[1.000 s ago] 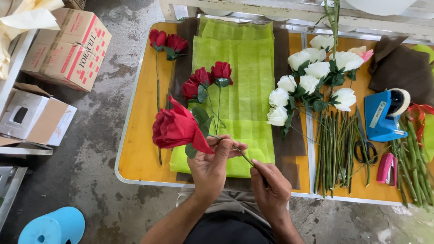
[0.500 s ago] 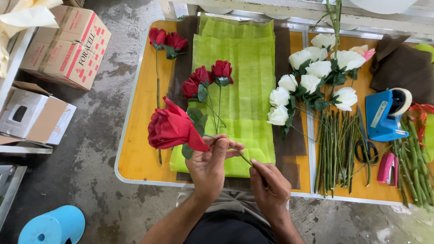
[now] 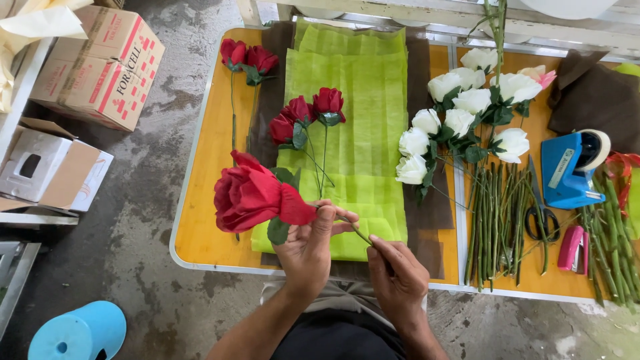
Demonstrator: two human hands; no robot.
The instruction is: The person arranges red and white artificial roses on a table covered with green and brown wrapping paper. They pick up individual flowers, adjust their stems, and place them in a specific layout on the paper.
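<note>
— What is lying across the middle of the frame?

— The yellow counter [image 3: 213,220] is carrying a stack of green sheets [image 3: 353,100], with white roses [image 3: 467,113] and cut green stems [image 3: 497,220] toward the right.

— And at lower centre?

— The left hand [image 3: 310,250] is closing its fingers [image 3: 325,220] around the base of a big red rose [image 3: 253,195], which is hanging over the counter's near edge. The right hand [image 3: 400,283] is pinching the thin green stem [image 3: 359,233] just below it.

— Anything small?

— Scissors [image 3: 541,213] are lying at right.
</note>
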